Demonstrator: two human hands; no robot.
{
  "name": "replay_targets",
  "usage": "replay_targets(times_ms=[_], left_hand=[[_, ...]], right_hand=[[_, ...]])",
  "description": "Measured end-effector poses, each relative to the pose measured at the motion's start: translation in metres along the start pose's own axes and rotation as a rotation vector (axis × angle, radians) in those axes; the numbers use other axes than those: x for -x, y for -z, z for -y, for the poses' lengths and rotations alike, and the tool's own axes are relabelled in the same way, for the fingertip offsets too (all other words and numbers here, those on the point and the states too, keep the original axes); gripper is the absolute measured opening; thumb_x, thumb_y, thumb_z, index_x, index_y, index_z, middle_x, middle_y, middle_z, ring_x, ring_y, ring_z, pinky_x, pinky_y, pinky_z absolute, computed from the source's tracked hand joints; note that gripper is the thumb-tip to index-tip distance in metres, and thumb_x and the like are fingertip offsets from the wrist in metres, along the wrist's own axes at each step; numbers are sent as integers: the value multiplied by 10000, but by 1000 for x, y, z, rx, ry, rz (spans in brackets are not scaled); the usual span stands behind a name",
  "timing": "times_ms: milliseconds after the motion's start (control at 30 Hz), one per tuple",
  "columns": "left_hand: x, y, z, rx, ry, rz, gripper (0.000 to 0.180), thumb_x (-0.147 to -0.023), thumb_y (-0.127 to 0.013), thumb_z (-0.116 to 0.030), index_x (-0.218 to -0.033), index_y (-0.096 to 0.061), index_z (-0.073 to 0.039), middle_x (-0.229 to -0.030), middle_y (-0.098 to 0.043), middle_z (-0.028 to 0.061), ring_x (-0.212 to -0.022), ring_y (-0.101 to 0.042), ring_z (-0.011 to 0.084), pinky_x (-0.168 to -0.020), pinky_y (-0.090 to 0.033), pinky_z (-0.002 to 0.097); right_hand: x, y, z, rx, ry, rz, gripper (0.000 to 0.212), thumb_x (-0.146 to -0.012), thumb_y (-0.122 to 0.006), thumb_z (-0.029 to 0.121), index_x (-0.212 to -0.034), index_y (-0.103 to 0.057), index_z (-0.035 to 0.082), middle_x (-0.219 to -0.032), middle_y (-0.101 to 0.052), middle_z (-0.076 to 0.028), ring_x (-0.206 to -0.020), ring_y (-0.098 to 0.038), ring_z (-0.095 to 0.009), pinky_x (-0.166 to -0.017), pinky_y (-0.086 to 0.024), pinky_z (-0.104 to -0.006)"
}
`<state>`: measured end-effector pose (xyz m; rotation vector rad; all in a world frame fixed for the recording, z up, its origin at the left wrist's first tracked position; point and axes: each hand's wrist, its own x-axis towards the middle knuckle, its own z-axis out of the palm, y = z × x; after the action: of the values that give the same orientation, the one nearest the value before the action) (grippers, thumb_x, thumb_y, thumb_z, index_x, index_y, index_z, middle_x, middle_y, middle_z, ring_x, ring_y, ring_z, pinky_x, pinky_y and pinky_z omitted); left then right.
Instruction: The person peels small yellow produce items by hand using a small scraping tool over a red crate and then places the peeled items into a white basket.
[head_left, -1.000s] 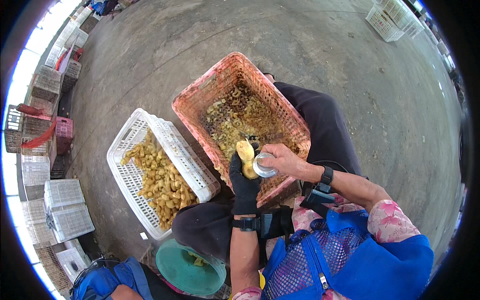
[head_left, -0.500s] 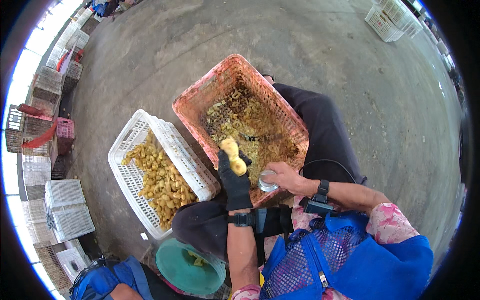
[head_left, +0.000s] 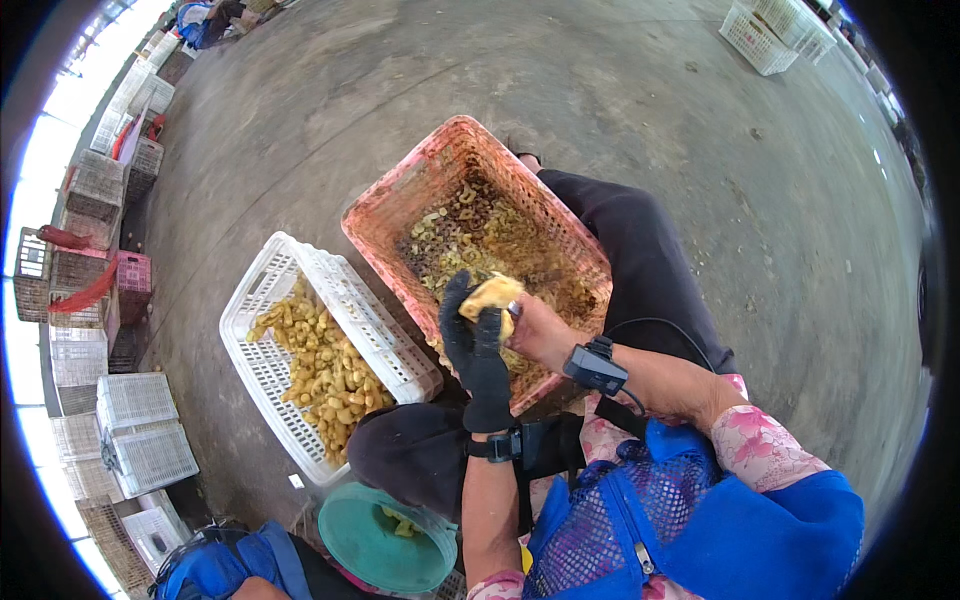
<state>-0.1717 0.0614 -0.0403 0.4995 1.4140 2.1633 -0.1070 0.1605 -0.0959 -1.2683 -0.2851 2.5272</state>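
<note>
My left hand (head_left: pixel 474 340), in a black glove, is closed around a pale yellow piece of ginger (head_left: pixel 492 296) above the pink crate. My bare right hand (head_left: pixel 545 335) presses up against the ginger from the right, its fingers curled round a small silvery round scraper-like piece (head_left: pixel 514 308), mostly hidden now. Under both hands, the dirty pink plastic crate (head_left: pixel 385 212) holds a layer of yellowish and brown peelings (head_left: pixel 480 225). To its left, a white plastic crate (head_left: pixel 372 318) contains a heap of yellow ginger pieces (head_left: pixel 325 375).
A green bucket (head_left: pixel 350 545) with a few pale scraps stands beside my left leg. Another person's blue clothing (head_left: pixel 225 570) shows at the lower left. Stacked crates (head_left: pixel 150 435) line the left side; white crates (head_left: pixel 760 40) stand far right. My dark-trousered legs flank the pink crate.
My right hand has moved up and left with the round piece, onto the ginger. My left hand has tilted the ginger from upright to more sideways.
</note>
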Motion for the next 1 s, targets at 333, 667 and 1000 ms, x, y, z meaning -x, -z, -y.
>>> replay_targets(times_ms=[333,667,1000], left_hand=[[19,-41,-6,-575,-289,191,653,-1210,-651,-307,-1769,-488,-12,-1781,-526,175,-1684,-451,377,-1386,-357,524],[22,18,3,630,854,67,521,-1124,-701,-153,-1632,-619,-66,-1531,-692,106,-1411,-692,238,-1199,-595,432],[24,60,41,335,543,165,553,-1203,-643,-361,-1660,-604,-51,-1507,-738,130,-1257,-793,287,-1061,-665,419]], right_hand=[[-23,-7,62,18,424,252,282,-1178,-756,378,-1117,-742,103,-985,-785,-44,-799,-750,-163,-670,-604,-321],[-12,-15,51,1081,943,185,337,-1170,-743,334,-1082,-658,19,-852,-651,-55,-796,-669,-142,-689,-534,-411],[21,-46,73,1322,895,219,221,-1152,-716,221,-1202,-730,7,-977,-764,-68,-889,-708,-129,-799,-566,-348]])
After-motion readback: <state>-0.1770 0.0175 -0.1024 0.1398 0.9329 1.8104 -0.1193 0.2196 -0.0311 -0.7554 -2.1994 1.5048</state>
